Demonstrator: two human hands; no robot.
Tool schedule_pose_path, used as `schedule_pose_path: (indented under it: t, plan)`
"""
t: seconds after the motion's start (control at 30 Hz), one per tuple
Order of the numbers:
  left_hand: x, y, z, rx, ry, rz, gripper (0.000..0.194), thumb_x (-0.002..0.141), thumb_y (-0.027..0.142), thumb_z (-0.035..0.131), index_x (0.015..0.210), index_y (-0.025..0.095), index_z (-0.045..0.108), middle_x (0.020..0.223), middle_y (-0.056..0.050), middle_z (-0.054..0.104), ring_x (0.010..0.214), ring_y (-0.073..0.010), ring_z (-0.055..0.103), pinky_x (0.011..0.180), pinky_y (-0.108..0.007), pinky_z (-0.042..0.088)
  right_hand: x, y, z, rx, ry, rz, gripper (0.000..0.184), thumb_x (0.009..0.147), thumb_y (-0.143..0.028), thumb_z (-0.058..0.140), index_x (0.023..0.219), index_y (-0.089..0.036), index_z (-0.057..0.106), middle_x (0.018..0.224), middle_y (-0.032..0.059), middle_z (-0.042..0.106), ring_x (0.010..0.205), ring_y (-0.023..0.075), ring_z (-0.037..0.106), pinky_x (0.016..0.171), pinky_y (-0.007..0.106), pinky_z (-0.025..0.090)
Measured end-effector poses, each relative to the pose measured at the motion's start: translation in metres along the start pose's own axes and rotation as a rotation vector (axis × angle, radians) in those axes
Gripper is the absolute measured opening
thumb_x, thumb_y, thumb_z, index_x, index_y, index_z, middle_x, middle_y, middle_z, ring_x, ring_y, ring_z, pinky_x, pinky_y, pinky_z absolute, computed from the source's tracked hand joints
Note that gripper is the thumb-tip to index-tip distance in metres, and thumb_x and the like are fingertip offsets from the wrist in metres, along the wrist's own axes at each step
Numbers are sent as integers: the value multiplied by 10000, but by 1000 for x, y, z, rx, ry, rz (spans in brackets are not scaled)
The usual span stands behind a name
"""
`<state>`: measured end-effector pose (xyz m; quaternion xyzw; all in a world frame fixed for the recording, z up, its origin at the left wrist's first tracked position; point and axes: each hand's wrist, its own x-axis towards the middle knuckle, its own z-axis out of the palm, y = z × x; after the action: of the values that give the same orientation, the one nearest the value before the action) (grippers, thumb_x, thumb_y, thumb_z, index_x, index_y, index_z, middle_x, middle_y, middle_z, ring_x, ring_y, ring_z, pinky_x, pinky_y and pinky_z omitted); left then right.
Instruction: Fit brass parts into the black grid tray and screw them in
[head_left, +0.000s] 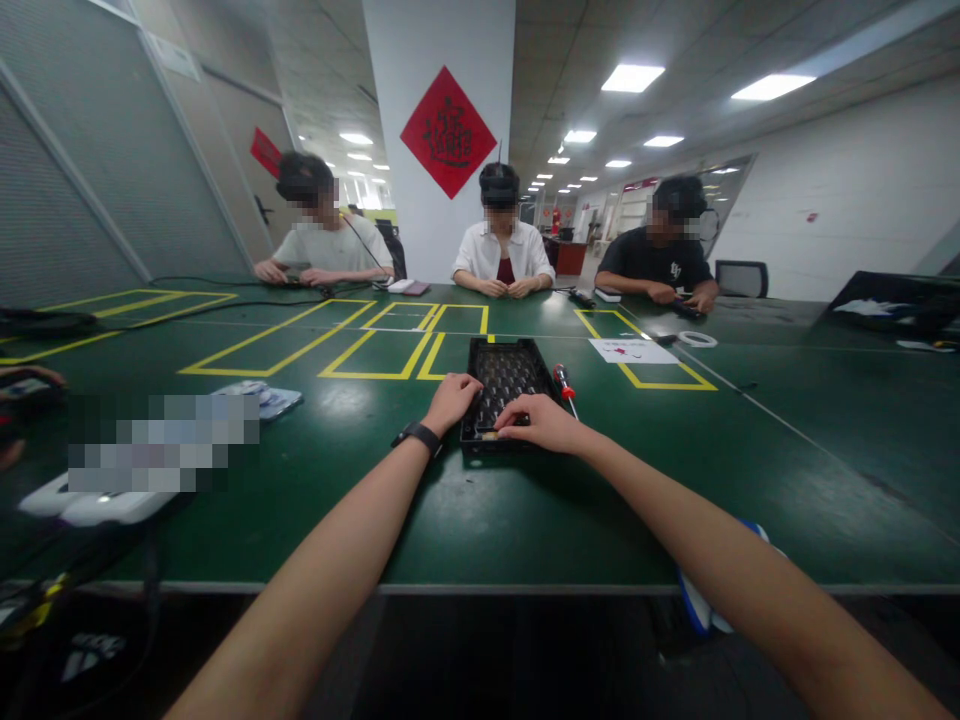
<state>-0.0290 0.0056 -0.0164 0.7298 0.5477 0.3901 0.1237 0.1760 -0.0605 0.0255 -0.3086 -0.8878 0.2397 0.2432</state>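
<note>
A black rectangular tray (pixel 514 372) with rows of small compartments lies on the green table in front of me. My left hand (pixel 453 400) is at its left wall, with the fingers closed over the rim; a dark band is on that wrist. From the right, my right hand (pixel 541 422) reaches over the tray's near right part, its fingertips pinched down near the front edge. A small yellowish piece (pixel 490 436) shows beside those fingertips; whether they hold anything is hidden. Just right of the tray lies a screwdriver (pixel 564 384) with a red and clear handle.
Yellow tape outlines (pixel 375 372) mark the green table (pixel 337 480). A white sheet (pixel 632 351) and a tape roll (pixel 697 340) lie to the right. At left is a pale, partly blurred object (pixel 112 505). Three people sit across the table.
</note>
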Motion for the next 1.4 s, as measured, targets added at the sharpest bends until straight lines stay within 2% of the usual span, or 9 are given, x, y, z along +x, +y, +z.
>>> schedule_pose_path:
  t: [0.13, 0.27, 1.4]
  plan:
    - [0, 2, -1, 0, -4, -8, 309, 785, 295, 420, 793, 169, 703, 906, -57, 678, 952, -203, 531, 883, -309, 391, -1, -1, -1, -61, 47, -28, 199, 741, -326, 638, 846, -173, 712, 845, 41, 707, 808, 149, 626, 790, 272, 440]
    - [0, 2, -1, 7, -12, -34, 314, 786, 305, 421, 801, 171, 705, 909, -54, 678, 962, -197, 531, 890, -301, 391, -1, -4, -2, -111, 33, -36, 178, 760, -309, 623, 846, -188, 722, 843, 39, 712, 815, 151, 620, 807, 279, 423]
    - [0, 1, -1, -18, -4, -25, 304, 789, 306, 426, 793, 178, 702, 919, -52, 678, 968, -202, 525, 896, -313, 385, -1, -3, -2, -115, 29, -59, 183, 762, -308, 621, 857, -193, 727, 834, 40, 712, 796, 154, 620, 797, 281, 426]
